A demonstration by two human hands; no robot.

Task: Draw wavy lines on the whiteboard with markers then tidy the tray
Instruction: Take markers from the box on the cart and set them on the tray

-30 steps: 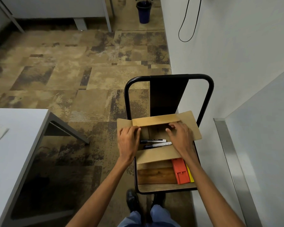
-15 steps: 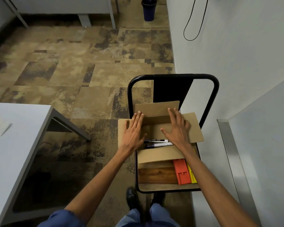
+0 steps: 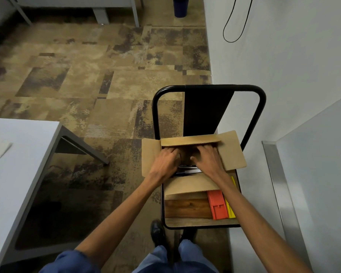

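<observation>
Currently both hands reach into an open cardboard box, the left hand and right hand side by side, fingers bent down into the shadowed interior. Whether either grips anything cannot be told. Between the wrists lie the markers, slim cylinders with pale barrels, at least two, inside the box toward its near side. The box is plain brown card with four flaps folded outward. It sits on a chair of black bent tube. Near of the box on the seat: one rectangular wooden block, one orange plastic piece, one yellow piece. A smooth white table stands left, over mottled carpet.
</observation>
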